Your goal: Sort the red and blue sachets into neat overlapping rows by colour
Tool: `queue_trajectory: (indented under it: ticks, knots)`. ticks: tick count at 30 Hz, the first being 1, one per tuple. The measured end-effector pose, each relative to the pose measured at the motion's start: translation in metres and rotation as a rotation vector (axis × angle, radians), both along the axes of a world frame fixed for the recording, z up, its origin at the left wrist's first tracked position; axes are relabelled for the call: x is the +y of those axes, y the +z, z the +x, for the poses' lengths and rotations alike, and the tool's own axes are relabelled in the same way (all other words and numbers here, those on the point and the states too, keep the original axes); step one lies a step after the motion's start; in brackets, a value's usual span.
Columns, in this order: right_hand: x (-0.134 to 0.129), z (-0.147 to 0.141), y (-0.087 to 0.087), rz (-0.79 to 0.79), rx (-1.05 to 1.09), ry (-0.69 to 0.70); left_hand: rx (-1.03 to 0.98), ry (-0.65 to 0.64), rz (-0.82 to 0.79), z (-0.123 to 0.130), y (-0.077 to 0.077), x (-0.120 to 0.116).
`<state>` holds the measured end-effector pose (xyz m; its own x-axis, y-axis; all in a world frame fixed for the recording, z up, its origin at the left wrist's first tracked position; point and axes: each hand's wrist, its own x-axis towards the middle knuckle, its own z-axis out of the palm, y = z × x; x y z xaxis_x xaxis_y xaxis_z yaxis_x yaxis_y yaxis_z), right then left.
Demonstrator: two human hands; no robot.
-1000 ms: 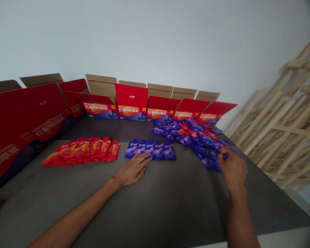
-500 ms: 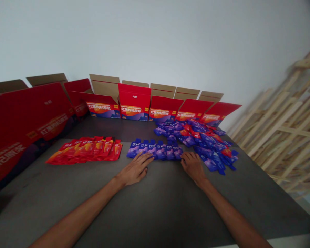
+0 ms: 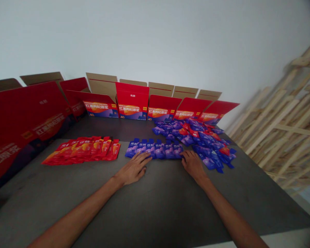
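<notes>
A row of several purple pouches lies overlapping on the dark table in front of me. My left hand rests palm down at the row's near left edge, its fingers stretched over the lower ends of the pouches. At the row's right end, my right hand touches the last pouch with its fingertips, fingers extended and slightly bent. Neither hand has lifted anything. To the left lies an overlapping row of red pouches. A loose heap of purple pouches, with some red ones mixed in, spreads beside my right hand.
Open red cartons stand in a line along the back, against a pale wall. Larger-looking red cartons line the left side. Wooden frames are stacked beyond the right edge of the grey table.
The view has shifted slightly, so things sit a little further left. Both hands keep nearly the same place at the purple row; nothing has been picked up or let go.
</notes>
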<state>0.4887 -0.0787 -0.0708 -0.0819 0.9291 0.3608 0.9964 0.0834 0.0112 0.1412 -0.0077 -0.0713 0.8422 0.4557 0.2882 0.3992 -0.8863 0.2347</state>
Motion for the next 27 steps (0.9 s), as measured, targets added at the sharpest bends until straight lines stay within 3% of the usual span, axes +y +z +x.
queue_trajectory:
  ticks: [5, 8, 13, 16, 19, 27]
  knots:
    - [-0.005, -0.001, 0.008, 0.01, 0.087, 0.007, 0.011, -0.005, 0.025, 0.0, 0.0, 0.0]
    - [0.001, 0.009, 0.019, 0.094, 0.207, 0.005, 0.006, -0.011, 0.023, 0.0, 0.002, 0.0]
    - [0.026, 0.056, 0.039, 0.257, 0.183, -0.372, -0.003, -0.023, 0.016, 0.001, 0.003, 0.0]
    - [0.038, 0.08, 0.044, 0.122, 0.14, -0.533, -0.009, -0.018, 0.005, 0.0, 0.003, 0.0]
    - [0.043, 0.089, 0.044, 0.004, 0.125, -0.566, -0.014, -0.021, -0.005, 0.0, 0.002, 0.0]
    - [0.034, 0.084, 0.043, 0.014, 0.025, -0.56, -0.027, -0.031, 0.018, 0.0, 0.002, 0.0]
